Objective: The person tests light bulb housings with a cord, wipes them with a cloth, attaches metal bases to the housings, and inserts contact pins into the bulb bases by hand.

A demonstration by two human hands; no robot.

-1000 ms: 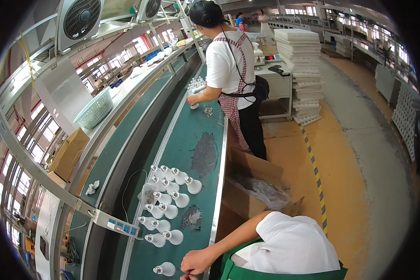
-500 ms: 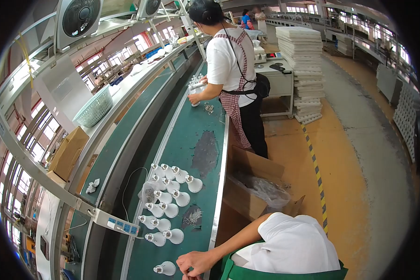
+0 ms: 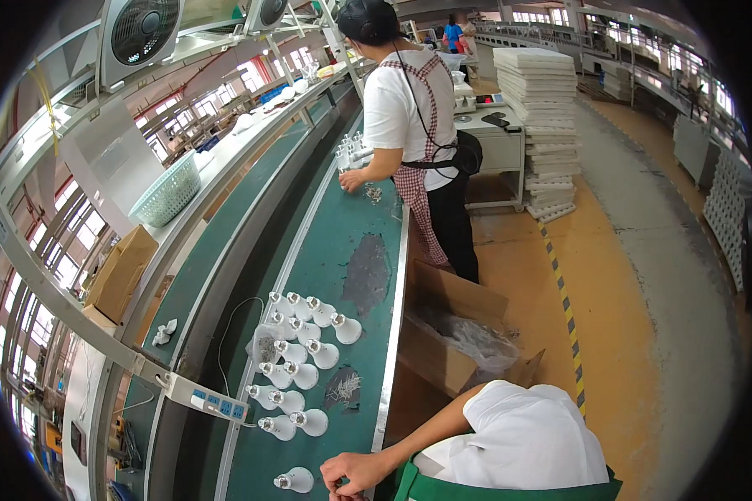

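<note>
My right hand (image 3: pixel 353 473) is at the bottom edge, over the near part of the green conveyor belt (image 3: pixel 326 447). Its fingers are curled down and pressed together; whatever they hold is hidden or cut off by the frame. My left hand cannot be made out in the frame. Just left of my right hand, apart from it, a white LED bulb (image 3: pixel 294 479) with a metal screw cap lies on the belt. Farther up the belt stands a group of several similar bulbs (image 3: pixel 311 422). Beside them, small thin pin-like pieces (image 3: pixel 343 387) lie in a loose pile.
A clear plastic container (image 3: pixel 265 343) of small parts sits against the bulbs. A power strip (image 3: pixel 217 404) is fixed left of the belt. Up the line, a co-worker (image 3: pixel 409 108) handles more bulbs. An open cardboard box (image 3: pixel 443 334) with plastic bags stands right of the belt.
My right hand has shifted very slightly, its fingers still curled. The co-worker's near hand has moved a little, and the far hand is now hidden. The bulbs near me stay put.
</note>
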